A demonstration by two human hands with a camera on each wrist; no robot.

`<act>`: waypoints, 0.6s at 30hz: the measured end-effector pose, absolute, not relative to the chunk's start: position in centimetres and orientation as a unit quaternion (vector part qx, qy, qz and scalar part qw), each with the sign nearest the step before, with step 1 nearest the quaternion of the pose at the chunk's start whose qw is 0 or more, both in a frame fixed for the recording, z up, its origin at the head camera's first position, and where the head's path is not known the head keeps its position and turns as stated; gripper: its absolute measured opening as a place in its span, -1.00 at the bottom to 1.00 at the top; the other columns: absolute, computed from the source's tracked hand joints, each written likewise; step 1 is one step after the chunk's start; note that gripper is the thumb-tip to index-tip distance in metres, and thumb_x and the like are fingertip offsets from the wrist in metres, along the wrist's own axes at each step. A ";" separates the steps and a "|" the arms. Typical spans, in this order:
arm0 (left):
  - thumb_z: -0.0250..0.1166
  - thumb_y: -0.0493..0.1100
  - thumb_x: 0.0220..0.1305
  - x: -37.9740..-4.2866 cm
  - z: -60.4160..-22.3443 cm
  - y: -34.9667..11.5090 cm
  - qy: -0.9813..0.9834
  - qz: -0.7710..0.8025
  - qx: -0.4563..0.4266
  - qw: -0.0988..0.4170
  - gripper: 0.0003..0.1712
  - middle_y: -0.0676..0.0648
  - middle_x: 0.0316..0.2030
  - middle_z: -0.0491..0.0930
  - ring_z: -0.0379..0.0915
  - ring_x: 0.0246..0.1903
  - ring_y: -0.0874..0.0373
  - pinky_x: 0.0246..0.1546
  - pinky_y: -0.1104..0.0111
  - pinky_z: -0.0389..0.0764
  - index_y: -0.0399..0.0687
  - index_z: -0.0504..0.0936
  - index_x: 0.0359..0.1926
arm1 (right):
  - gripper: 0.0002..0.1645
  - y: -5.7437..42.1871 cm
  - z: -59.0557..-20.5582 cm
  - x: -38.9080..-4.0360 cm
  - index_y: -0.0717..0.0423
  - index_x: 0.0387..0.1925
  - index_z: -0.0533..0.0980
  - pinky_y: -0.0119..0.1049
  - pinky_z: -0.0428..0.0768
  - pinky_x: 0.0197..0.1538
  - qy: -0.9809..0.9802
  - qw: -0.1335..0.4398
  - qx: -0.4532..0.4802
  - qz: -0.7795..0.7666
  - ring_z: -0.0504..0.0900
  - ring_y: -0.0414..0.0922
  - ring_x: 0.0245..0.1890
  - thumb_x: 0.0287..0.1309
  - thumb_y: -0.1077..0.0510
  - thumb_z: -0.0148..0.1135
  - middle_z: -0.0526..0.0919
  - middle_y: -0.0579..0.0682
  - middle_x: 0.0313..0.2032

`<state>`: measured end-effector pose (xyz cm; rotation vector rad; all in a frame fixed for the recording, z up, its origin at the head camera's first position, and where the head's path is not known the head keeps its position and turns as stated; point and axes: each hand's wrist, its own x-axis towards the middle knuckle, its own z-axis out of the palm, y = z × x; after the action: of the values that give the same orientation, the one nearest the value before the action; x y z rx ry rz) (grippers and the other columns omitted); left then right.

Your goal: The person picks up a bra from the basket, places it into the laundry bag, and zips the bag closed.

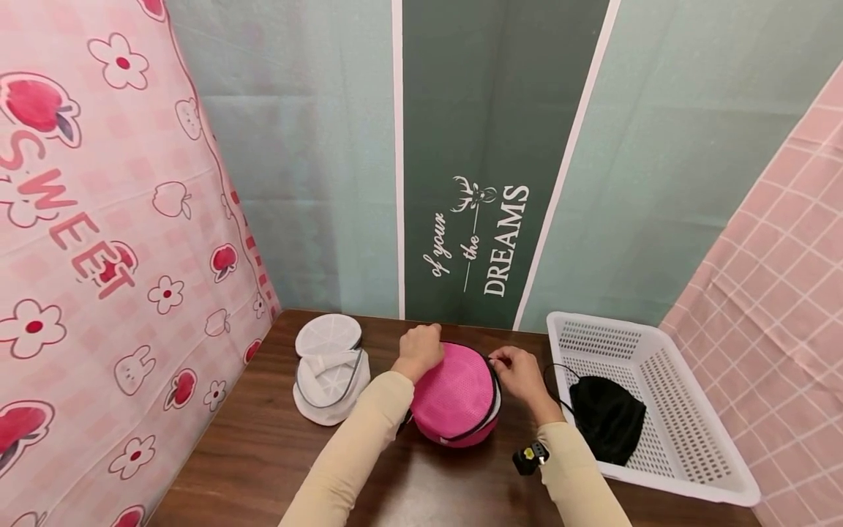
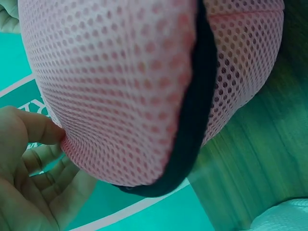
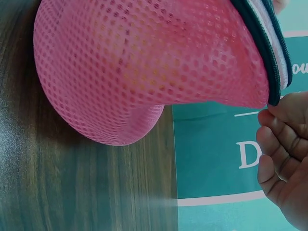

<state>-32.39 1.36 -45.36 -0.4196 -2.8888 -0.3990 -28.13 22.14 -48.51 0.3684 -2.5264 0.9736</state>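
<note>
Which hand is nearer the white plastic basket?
Right: the right hand pinches the pink mesh bag on the side facing the white plastic basket; the left hand pinches the opposite side.

Pink cloth (image 1: 141, 234) "SWEET" (image 1: 49, 192), panel (image 1: 503, 132) "of your the DREAMS" (image 1: 506, 240)

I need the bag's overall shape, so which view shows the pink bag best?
The head view: it shows the pink bag nearly whole, between the left hand and right hand. The left wrist view gives only a cropped close-up of mesh and black trim; the right wrist view crops it too, showing its side.
</note>
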 end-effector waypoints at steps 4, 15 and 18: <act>0.20 -0.14 0.09 -32.4 -45.5 1.0 -0.979 -0.148 -0.110 0.090 -0.91 -0.07 -0.65 0.46 0.49 -0.58 -0.01 -0.68 0.22 0.45 -0.05 0.57 -0.42 | -0.93 22.2 -48.5 -28.2 0.16 -0.52 0.61 -0.18 0.46 -0.41 -0.906 0.205 0.130 0.346 0.50 -0.14 -0.53 -0.04 0.36 0.31 0.63 -0.06 -0.51; 0.21 -0.07 0.08 -32.2 -45.6 0.5 -0.979 -0.181 -0.076 0.063 -0.82 -0.14 -0.49 0.56 0.52 -0.45 -0.08 -0.57 0.16 0.46 -0.05 0.60 -0.33 | -0.97 22.1 -48.4 -28.3 0.22 -0.45 0.62 -0.14 0.45 -0.35 -0.911 0.202 0.127 0.336 0.51 -0.10 -0.48 -0.03 0.32 0.31 0.63 -0.02 -0.46; 0.19 -0.07 0.09 -32.2 -45.6 0.2 -0.976 -0.201 -0.064 0.050 -0.76 -0.17 -0.41 0.58 0.52 -0.41 -0.11 -0.53 0.13 0.48 -0.05 0.62 -0.23 | -0.97 22.3 -48.4 -28.3 0.22 -0.45 0.61 -0.14 0.45 -0.35 -0.913 0.202 0.126 0.333 0.50 -0.10 -0.48 -0.01 0.30 0.30 0.63 -0.02 -0.46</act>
<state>-32.17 0.18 -45.65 -0.1934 -2.9730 -0.6110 -28.29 22.31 -48.41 0.3523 -2.5486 0.9292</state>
